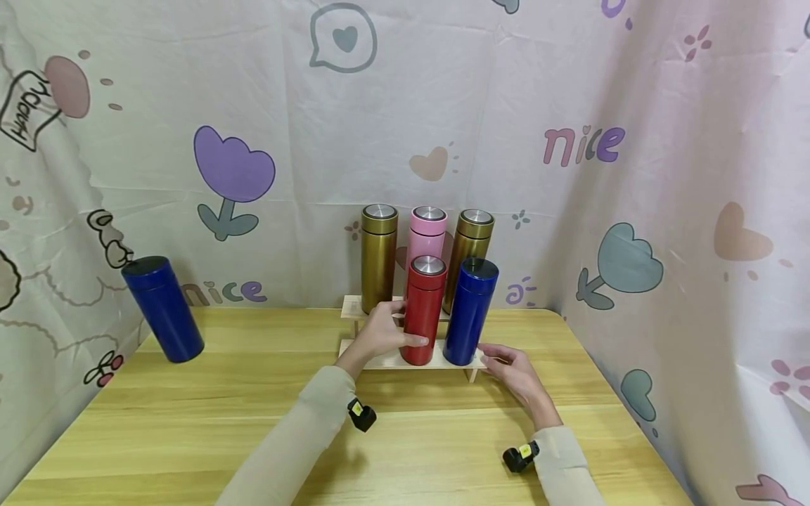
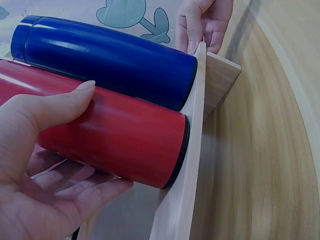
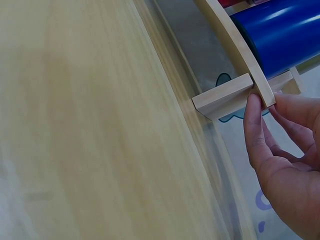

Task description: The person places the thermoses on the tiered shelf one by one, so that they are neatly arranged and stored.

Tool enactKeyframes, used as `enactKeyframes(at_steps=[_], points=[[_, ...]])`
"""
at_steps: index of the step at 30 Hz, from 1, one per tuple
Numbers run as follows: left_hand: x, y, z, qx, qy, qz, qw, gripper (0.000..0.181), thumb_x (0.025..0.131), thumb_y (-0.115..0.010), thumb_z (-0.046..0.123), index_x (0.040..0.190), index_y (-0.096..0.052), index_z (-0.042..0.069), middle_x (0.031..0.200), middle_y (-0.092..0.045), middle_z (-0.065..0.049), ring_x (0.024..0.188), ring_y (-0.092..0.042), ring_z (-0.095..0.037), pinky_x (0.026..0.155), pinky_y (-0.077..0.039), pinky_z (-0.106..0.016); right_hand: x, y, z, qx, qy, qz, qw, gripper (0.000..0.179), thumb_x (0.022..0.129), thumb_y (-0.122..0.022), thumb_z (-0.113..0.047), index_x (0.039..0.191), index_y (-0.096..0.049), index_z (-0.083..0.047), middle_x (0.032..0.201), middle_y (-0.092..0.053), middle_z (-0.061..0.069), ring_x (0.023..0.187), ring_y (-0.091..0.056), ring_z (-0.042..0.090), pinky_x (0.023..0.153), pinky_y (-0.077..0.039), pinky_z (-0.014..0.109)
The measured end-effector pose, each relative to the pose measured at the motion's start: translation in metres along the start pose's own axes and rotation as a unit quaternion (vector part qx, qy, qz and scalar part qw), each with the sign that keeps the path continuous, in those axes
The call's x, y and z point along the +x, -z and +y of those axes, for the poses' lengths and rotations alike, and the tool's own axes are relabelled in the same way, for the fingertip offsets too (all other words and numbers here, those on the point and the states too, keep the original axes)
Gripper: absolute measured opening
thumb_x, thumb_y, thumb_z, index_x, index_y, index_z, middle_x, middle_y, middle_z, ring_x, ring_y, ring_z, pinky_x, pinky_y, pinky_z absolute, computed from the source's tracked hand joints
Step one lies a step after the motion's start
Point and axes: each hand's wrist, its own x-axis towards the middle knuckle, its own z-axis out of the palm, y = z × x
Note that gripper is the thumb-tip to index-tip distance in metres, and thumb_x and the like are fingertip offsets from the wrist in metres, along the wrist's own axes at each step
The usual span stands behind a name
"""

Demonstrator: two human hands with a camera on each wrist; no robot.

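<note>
A red thermos bottle stands on the front tier of a two-tier wooden rack. My left hand grips it low down, thumb across the front and fingers on its other side, as the left wrist view shows. Just right of it, a blue thermos bottle stands on the same tier. At that tier's right end, my right hand pinches the board between thumb and fingers. Behind, on the upper tier, are a gold bottle, a pink bottle and another gold bottle, the last two partly hidden.
Another blue bottle stands apart on the left of the wooden table. A printed cloth hangs behind the table and along both sides. Each sleeve carries a small black camera at the wrist.
</note>
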Motion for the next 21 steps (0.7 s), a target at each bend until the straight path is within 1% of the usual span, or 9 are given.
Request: enactKeyframes(at_steps=[4, 7, 11, 16, 21], points=[[0.0003, 0.0003, -0.0002, 0.0, 0.001, 0.003, 1.0, 0.079, 0.069, -0.095, 0.019, 0.137, -0.061, -0.002, 0.126, -0.072, -0.016, 0.11, -0.072, -0.034, 0.092, -0.062, -0.048, -0.0002, 0.0003, 0.0004, -0.008, 0.01, -0.003, 0.9999, 0.043, 0.101, -0.064, -0.007, 0.141, -0.057, 0.008, 0.144, -0.057, 0.027, 0.106, -0.065, 0.003, 0.09, -0.061, 0.025], [0.0002, 0.0005, 0.0, 0.002, 0.0, 0.004, 1.0, 0.079, 0.069, -0.095, 0.019, 0.137, -0.062, -0.001, 0.127, -0.072, -0.016, 0.112, -0.071, -0.034, 0.093, -0.062, -0.048, -0.0003, 0.0004, 0.0002, -0.004, 0.011, -0.003, 0.9999, 0.043, 0.101, -0.064, -0.007, 0.14, -0.057, 0.009, 0.144, -0.058, 0.026, 0.106, -0.066, 0.002, 0.09, -0.061, 0.025], [0.0, 0.0007, 0.0, -0.001, -0.005, 0.002, 1.0, 0.075, 0.069, -0.095, 0.018, 0.135, -0.064, 0.0, 0.124, -0.073, -0.015, 0.109, -0.072, -0.033, 0.091, -0.062, -0.047, -0.0005, 0.0003, -0.0004, 0.002, 0.007, -0.003, 1.0, 0.044, 0.101, -0.064, -0.006, 0.141, -0.056, 0.009, 0.144, -0.057, 0.026, 0.106, -0.066, 0.002, 0.091, -0.061, 0.025], [-0.0001, 0.001, -0.0002, -0.003, -0.006, 0.0, 1.0, 0.072, 0.069, -0.095, 0.018, 0.132, -0.065, 0.001, 0.122, -0.074, -0.015, 0.106, -0.073, -0.032, 0.09, -0.063, -0.046, -0.0018, -0.0002, -0.0017, 0.006, 0.007, -0.006, 0.9999, 0.045, 0.101, -0.063, -0.005, 0.142, -0.054, 0.01, 0.145, -0.055, 0.028, 0.104, -0.066, 0.0, 0.09, -0.06, 0.022], [0.0004, 0.0005, -0.0007, 0.007, -0.001, 0.005, 1.0, 0.075, 0.069, -0.096, 0.02, 0.135, -0.064, 0.002, 0.125, -0.073, -0.014, 0.111, -0.071, -0.033, 0.093, -0.062, -0.049, -0.0017, -0.0002, -0.0015, 0.01, 0.008, -0.006, 0.9999, 0.046, 0.101, -0.063, -0.005, 0.143, -0.053, 0.011, 0.145, -0.055, 0.029, 0.104, -0.066, -0.001, 0.09, -0.06, 0.021]])
